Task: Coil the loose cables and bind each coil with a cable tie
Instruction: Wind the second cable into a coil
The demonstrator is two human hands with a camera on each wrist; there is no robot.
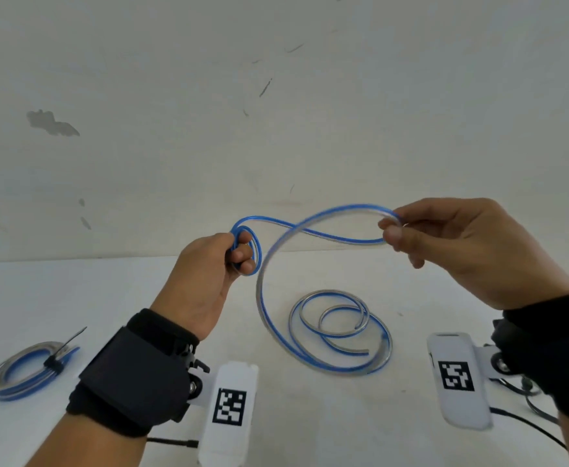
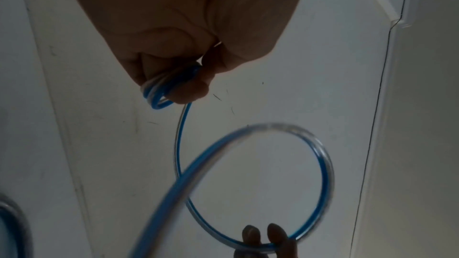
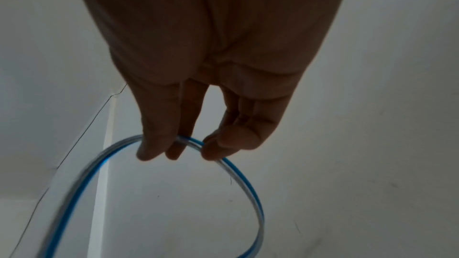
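Left hand: fingers clenched round small finished loops of cable, keeping them stacked.
Right hand: fingers pinch next loop, guiding it over.
Tied coil: table's left edge.

Blocked mid-bench by slack cable; tied coil at left edge; bare bench between them.
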